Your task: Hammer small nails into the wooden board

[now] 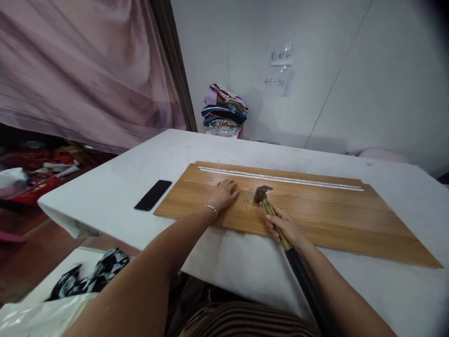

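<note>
My right hand (pixel 283 225) is closed around the handle of a claw hammer (pixel 269 208), whose rusty head is over the wooden board (pixel 336 215). The long handle runs back along my right forearm. Flat on the board, left of the hammer head, lies my left hand (pixel 224 193) with its fingers stretched out; nothing shows in it. A few small nails (pixel 210 178) lie just beyond that hand. Small dark specks, perhaps nail heads or holes, dot the wood on both sides of the hammer. A white measuring strip (pixel 280 179) runs along the board's far edge.
The board rests on a white-covered table (pixel 115 187), with a black phone (pixel 153 195) left of it. Folded clothes (pixel 224 111) are stacked against the wall behind. A pink curtain (pixel 87 65) hangs at the left, and patterned cloth (pixel 93 276) lies low at the left.
</note>
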### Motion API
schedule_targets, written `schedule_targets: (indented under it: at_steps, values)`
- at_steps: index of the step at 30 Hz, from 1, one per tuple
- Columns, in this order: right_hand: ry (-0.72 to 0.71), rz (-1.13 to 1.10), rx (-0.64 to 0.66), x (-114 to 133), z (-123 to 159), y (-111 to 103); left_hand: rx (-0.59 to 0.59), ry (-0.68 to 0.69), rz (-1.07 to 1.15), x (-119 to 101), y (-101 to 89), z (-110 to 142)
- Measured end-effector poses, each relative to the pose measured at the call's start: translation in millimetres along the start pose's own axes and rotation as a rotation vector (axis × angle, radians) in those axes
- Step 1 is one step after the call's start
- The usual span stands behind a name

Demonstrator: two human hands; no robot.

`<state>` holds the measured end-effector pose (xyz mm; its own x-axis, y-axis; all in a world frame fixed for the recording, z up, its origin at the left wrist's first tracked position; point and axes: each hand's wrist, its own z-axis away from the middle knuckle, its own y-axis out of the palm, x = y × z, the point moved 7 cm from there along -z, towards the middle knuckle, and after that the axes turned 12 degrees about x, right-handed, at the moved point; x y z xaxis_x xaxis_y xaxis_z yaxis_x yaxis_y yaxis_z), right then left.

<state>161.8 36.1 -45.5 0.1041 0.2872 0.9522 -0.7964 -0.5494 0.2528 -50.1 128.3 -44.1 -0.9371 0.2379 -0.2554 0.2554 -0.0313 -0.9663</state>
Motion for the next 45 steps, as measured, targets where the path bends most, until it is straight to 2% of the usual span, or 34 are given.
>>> schedule_targets:
  at_steps: [45]
  values:
    - [-0.028,0.032,-0.004,2.4,-0.2,0.9,-0.014,0.013,0.024,-2.7,-2.3,0.4]
